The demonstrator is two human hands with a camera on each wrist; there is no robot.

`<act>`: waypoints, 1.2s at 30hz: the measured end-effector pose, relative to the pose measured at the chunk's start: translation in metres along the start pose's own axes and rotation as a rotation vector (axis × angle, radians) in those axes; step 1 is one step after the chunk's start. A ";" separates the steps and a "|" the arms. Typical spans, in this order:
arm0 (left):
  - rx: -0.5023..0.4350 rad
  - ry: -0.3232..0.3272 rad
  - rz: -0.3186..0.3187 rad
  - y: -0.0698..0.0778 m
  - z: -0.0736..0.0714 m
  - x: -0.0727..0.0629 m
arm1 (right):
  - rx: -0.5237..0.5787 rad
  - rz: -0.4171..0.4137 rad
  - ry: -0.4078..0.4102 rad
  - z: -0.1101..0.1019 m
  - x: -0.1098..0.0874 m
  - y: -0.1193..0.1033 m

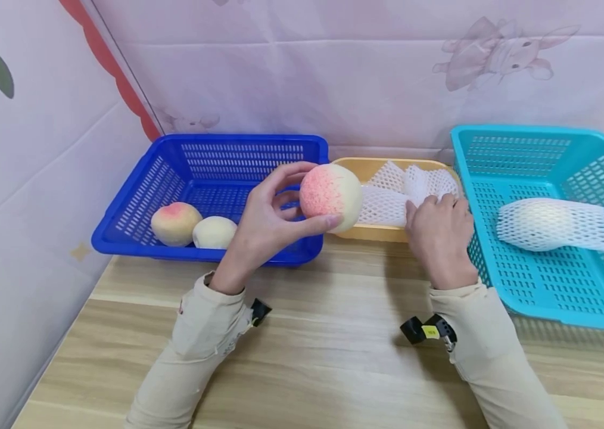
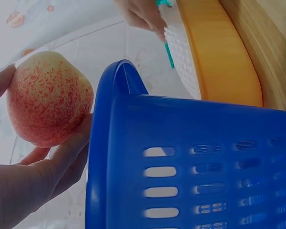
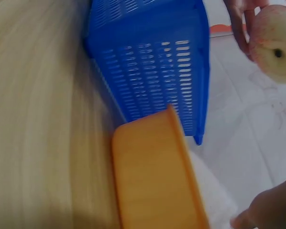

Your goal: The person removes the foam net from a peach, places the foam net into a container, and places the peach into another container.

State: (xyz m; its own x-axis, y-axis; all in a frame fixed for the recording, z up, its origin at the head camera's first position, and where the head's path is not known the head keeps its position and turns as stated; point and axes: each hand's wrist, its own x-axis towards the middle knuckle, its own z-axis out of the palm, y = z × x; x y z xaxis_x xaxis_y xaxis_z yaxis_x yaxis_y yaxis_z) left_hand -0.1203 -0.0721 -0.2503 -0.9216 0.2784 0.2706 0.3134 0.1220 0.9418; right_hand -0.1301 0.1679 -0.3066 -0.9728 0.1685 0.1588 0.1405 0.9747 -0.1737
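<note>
My left hand [image 1: 267,223] holds a pink and cream peach [image 1: 342,199] between thumb and fingers, above the right end of the blue basket. In the left wrist view the peach [image 2: 50,99] shows red speckles. White foam fruit nets [image 1: 385,202] lie in a yellow-orange tray [image 1: 371,232]. My right hand [image 1: 441,238] is at the tray's right end, thumb and bent fingers pinching one of the nets; the fingertips are partly hidden. The right wrist view catches its thumb [image 3: 269,207] against the white foam [image 3: 212,195].
Two more peaches, one blushed [image 1: 176,223] and one pale [image 1: 215,232], lie in the blue basket [image 1: 208,256] at left. A turquoise basket [image 1: 548,313] at right contains a peach in a foam net [image 1: 545,223]. All stand on a wooden table [image 1: 334,357] against a wall.
</note>
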 end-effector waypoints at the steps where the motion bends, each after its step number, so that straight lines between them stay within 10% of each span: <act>1: 0.001 0.000 -0.002 0.000 0.000 0.000 | -0.005 -0.009 -0.021 0.002 0.001 0.001; 9: 0.001 -0.002 0.009 0.000 0.000 -0.001 | -0.008 -0.054 -0.095 0.010 0.007 0.005; 22: 0.011 0.014 0.015 0.002 -0.005 0.000 | 0.104 -0.107 0.226 -0.011 -0.003 -0.004; 36: 0.161 0.067 -0.003 0.003 -0.020 0.003 | 0.226 -0.188 0.188 -0.023 -0.003 -0.004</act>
State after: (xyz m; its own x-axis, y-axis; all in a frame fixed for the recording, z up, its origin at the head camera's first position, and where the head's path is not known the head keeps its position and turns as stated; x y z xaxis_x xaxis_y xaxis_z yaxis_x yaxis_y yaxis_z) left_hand -0.1263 -0.0899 -0.2431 -0.9341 0.2139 0.2857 0.3382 0.2748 0.9001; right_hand -0.1237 0.1666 -0.2843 -0.9238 0.0341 0.3813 -0.1023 0.9378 -0.3316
